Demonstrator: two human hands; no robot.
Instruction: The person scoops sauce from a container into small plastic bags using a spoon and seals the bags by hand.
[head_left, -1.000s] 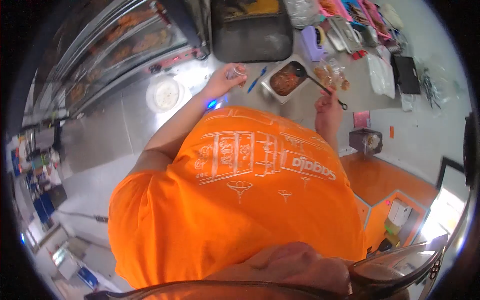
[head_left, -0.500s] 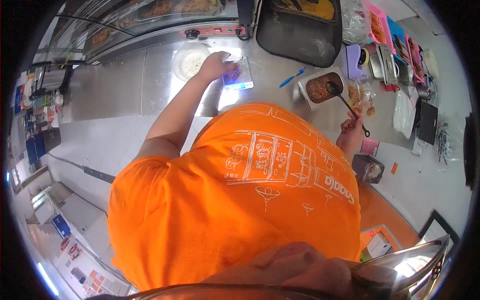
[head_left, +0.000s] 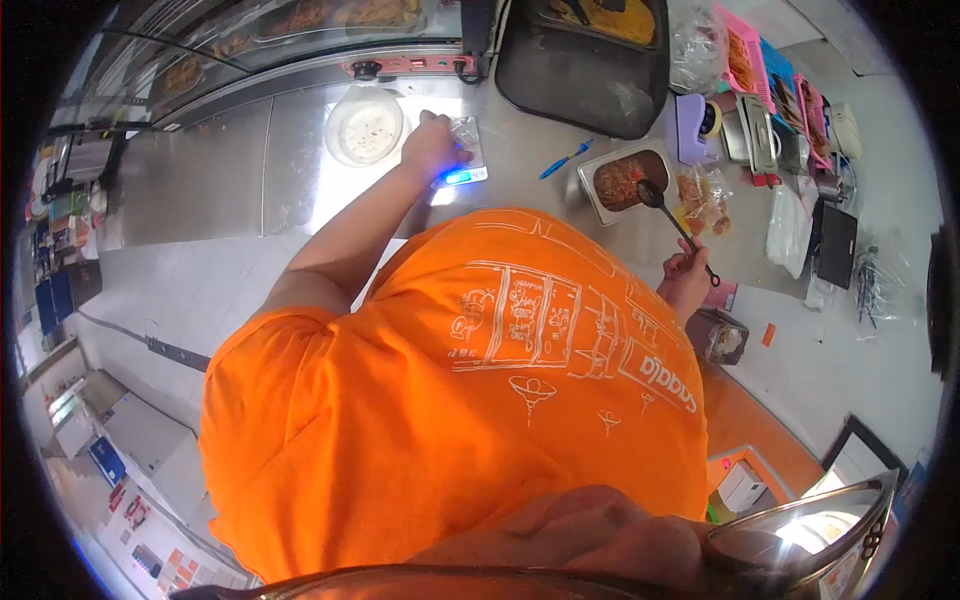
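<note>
My right hand is closed around the handle of a black ladle. The ladle's bowl rests at the right edge of a metal pan of dark red-brown sauce with bits in it. Over a small digital scale with a lit blue display, my left hand has its fingers curled in at a clear plastic bag. Much of that bag lies behind the hand. Close to the left hand stands a round translucent tub with whitish contents.
A blue pen lies between scale and pan. Behind it is a large black tray. To the right are a bagged food item, a purple tape dispenser and pink baskets. A glass display case borders the back left.
The ladle's bowl has shifted toward the right side of the pan. My left hand has drawn down lower over the scale, its fingers more curled. The whole view has slid slightly left.
</note>
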